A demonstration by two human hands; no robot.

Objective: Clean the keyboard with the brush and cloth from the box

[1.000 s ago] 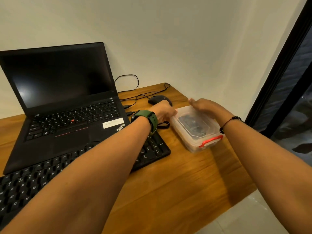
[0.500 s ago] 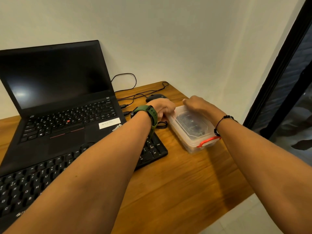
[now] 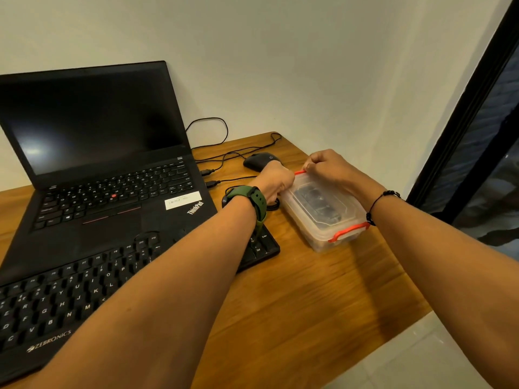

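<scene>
Clear plastic box [image 3: 323, 217] with lid on and red clip latches, lying on the wooden desk [image 3: 309, 299] right of the keyboard, long axis running near-right to far-left. Near red latch [image 3: 348, 232] clipped down over the near end. Far red latch [image 3: 300, 172] pinched by the right hand [image 3: 325, 167], fingers curled tight around it at the far end of the box. Left hand [image 3: 276, 181] pressed against the far-left corner of the box, fingers curled; hard to tell whether gripping the rim or only bracing it, since the fingertips are hidden. Dark contents visible through the lid, possibly the brush and cloth, too blurred to name. Green-strapped watch [image 3: 252, 204] on the left wrist, thin black beaded bracelet [image 3: 377, 203] on the right. Black external keyboard [image 3: 64, 301] at near left, marked ZEBRONICS, its right end passing beneath the left forearm and ending just beside the box. Open black ThinkPad laptop [image 3: 98, 153] behind it, screen dark. Black computer mouse [image 3: 259, 160] at the far side, just beyond the left hand, with black cables [image 3: 224, 160] trailing toward the laptop and wall. Dark window frame [image 3: 474, 108] at far right.
</scene>
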